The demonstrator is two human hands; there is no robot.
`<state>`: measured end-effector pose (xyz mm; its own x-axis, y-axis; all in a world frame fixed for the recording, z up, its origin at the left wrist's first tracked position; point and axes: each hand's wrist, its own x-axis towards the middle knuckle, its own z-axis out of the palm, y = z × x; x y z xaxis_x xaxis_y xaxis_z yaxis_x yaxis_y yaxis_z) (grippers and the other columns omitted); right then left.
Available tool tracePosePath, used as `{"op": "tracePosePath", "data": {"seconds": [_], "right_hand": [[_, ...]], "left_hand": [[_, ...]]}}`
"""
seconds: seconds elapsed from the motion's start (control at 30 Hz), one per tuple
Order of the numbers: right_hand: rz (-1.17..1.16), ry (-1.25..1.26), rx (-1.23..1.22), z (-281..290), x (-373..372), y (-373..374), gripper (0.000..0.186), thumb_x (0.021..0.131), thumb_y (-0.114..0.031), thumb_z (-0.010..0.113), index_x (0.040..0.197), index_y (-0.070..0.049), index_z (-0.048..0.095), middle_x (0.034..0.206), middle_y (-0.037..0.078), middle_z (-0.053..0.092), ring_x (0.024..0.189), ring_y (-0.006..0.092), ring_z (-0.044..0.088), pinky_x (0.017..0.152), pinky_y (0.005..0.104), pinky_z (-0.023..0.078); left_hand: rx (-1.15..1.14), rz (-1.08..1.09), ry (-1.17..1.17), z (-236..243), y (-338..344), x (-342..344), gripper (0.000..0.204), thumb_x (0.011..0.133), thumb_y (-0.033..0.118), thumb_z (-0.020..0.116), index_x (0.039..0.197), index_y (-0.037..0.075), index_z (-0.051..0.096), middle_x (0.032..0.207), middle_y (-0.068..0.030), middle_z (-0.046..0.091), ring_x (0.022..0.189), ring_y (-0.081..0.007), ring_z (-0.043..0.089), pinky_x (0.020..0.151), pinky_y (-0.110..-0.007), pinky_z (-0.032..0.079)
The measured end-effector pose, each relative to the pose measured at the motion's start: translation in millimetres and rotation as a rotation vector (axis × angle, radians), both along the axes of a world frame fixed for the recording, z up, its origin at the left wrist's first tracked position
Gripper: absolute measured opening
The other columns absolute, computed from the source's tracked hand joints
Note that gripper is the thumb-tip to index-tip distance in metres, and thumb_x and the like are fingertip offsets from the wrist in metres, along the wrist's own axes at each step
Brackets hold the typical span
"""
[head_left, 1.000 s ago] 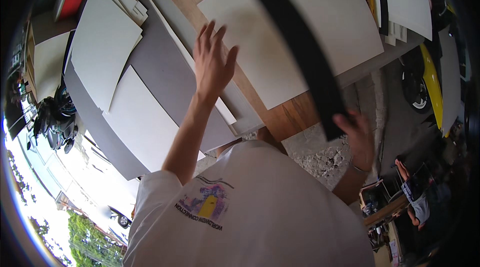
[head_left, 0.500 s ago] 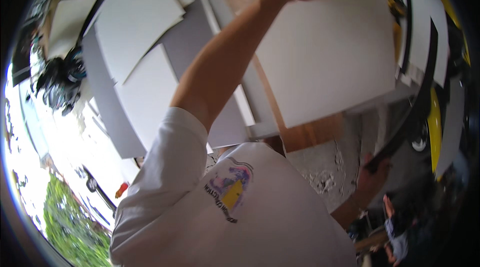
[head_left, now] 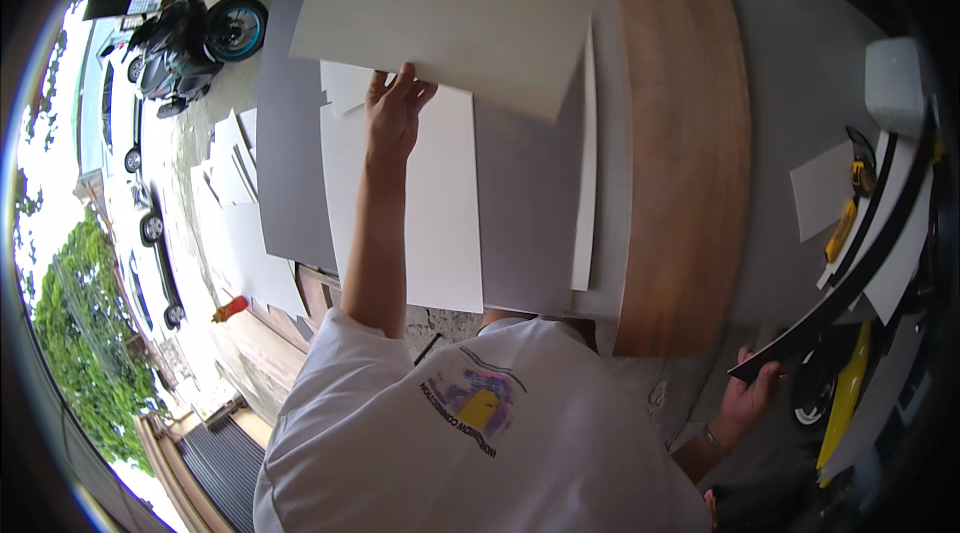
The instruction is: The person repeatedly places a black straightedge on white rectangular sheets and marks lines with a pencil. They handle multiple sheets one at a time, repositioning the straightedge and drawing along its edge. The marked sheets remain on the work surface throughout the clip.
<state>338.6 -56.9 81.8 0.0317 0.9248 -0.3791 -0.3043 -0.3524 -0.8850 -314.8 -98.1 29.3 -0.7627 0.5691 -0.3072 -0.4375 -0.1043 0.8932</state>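
Observation:
A large pale sheet (head_left: 460,13) hangs raised over the left part of the table, its near edge between the thumb and fingers of my left hand (head_left: 395,118). Under it lie a white sheet (head_left: 440,203) and a dark grey sheet (head_left: 525,203), partly covered. Down at the right, my right hand (head_left: 752,388) is closed around the near end of a long black strip (head_left: 840,278), which curves away toward the far right in this view. The strip looks thin and flat.
A brown wooden board (head_left: 685,153) lies across the grey table (head_left: 800,43). Yellow-and-black utility knives (head_left: 842,230), a small pale offcut (head_left: 820,188) and a whitish container (head_left: 893,83) sit at the right. A motorcycle (head_left: 185,48) stands beyond the left side.
My left hand has carried the pale sheet leftward off the wooden board, over the other sheets. The board now shows. My right hand still holds the black strip. The view has shifted.

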Motion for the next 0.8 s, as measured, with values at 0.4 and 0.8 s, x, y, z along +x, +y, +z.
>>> {"op": "tracePosePath", "data": {"seconds": [0.4,0.8], "right_hand": [[0.29,0.021,0.011,-15,-68,27,0.041,0.093,-0.037,0.083,0.113,-0.005,0.066,0.106,0.005,0.065,0.091,0.019,0.06,0.088,0.0405,0.051],[0.475,-0.141,-0.008,-39,-100,45,0.043,0.1,-0.034,0.075,0.117,0.004,0.064,0.119,0.014,0.065,0.107,0.0215,0.064,0.092,0.0353,0.055]], "left_hand": [[-0.765,0.2,0.411,-6,-98,32,0.05,0.097,0.045,0.077,0.104,-0.003,0.066,0.084,-0.012,0.071,0.069,-0.0191,0.068,0.065,-0.029,0.055],[-0.72,0.849,-0.531,-42,-349,163,0.044,0.098,0.027,0.078,0.129,0.005,0.056,0.107,-0.0057,0.066,0.089,-0.0168,0.064,0.07,-0.034,0.048]]}}
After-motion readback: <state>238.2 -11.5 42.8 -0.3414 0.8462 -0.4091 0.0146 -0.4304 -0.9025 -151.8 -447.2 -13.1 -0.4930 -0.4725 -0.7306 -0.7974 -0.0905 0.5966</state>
